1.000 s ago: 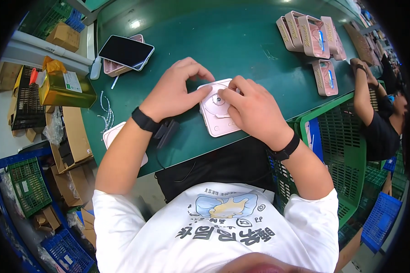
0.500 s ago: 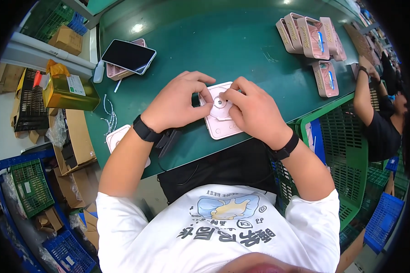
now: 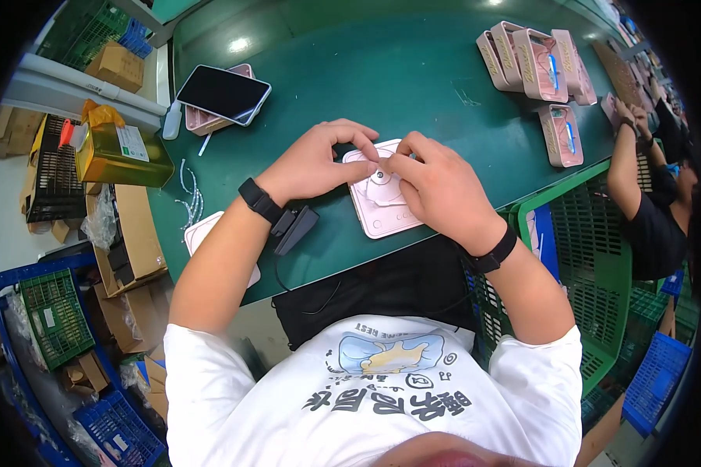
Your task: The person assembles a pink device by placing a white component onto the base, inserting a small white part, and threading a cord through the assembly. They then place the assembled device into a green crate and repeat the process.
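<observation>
A pale pink plastic panel (image 3: pixel 383 221) with rounded corners lies on the green table in front of me. Near its far half is a round raised piece (image 3: pixel 379 177) with a small dark centre. My left hand (image 3: pixel 317 162) reaches over the panel's left side, thumb and forefinger closed in a pinch above the round piece. From the other side, my right hand (image 3: pixel 446 187) rests over the panel's right edge, its curled fingertips meeting the left ones. Whatever sits between the fingertips is too small or hidden to name.
A black device (image 3: pixel 296 229) with a cable lies by my left wrist. Another pink panel (image 3: pixel 202 232) is partly under my left forearm. A phone (image 3: pixel 224 95) rests on a pink case at the far left, near a yellow can (image 3: pixel 125 159). Pink cases (image 3: pixel 561 136) stand far right, above a green crate (image 3: pixel 592 265).
My left thumb and forefinger have drawn up and together, toward my right fingertips. My left wrist has shifted slightly away from me, exposing more of the black device.
</observation>
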{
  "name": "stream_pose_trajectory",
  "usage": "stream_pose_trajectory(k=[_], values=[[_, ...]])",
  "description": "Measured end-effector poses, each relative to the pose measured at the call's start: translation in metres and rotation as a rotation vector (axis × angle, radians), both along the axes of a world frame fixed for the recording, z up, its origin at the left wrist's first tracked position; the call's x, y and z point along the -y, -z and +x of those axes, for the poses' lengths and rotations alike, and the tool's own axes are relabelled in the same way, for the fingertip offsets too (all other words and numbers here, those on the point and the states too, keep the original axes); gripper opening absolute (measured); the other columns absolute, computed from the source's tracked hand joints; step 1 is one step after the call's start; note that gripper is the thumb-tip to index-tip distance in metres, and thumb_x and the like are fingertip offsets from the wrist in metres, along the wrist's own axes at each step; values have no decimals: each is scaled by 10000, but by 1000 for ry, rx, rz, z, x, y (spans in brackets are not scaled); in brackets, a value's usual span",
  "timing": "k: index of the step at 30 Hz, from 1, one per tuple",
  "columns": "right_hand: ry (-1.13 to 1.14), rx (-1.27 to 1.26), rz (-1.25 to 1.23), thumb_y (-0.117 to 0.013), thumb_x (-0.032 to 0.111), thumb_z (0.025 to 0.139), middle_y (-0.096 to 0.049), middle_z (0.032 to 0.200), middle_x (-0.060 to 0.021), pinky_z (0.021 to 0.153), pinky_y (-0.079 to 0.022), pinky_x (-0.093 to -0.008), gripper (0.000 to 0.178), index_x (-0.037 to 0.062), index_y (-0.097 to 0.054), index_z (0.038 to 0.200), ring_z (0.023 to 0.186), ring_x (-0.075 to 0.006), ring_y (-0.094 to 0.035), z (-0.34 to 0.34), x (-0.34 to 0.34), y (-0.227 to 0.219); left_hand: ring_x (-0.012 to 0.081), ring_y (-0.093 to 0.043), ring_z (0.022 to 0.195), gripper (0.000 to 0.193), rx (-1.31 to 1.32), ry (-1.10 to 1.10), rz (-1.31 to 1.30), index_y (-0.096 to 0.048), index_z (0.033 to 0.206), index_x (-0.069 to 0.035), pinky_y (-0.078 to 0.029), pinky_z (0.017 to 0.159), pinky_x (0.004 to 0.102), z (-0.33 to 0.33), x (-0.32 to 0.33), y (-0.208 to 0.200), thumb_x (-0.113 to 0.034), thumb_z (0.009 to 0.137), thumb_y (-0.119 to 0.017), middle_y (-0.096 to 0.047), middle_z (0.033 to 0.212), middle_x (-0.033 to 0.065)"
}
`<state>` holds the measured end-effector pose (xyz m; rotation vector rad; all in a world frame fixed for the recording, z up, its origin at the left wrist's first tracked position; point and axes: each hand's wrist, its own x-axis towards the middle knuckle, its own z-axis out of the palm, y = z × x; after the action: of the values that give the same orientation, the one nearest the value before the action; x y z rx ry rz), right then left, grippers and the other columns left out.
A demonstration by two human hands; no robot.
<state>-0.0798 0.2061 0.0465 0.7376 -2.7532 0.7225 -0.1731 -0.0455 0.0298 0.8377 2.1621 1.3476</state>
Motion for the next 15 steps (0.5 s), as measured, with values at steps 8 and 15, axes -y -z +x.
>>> stream_pose_trajectory(k=[8,15], values=[[117,12,-230,-881,116,862,-669,1217,-136,989,-550,-459,147,81,-783,966,1176,-366,-634,21,31,-3,154,-652,1195,203,15,62,13,-828,1129,-150,-513,895,292,-4,1,8,-296,1004,-895,-698,1530,64],[134,89,-289,-895,113,867,-671,1340,-147,1054,-531,-465,134,70,-774,902,1268,-376,-593,22,26,2,267,-604,1363,222,26,25,-6,-822,1144,-155,-467,1137,411,-2,3,6,-296,984,-884,-713,1498,93]])
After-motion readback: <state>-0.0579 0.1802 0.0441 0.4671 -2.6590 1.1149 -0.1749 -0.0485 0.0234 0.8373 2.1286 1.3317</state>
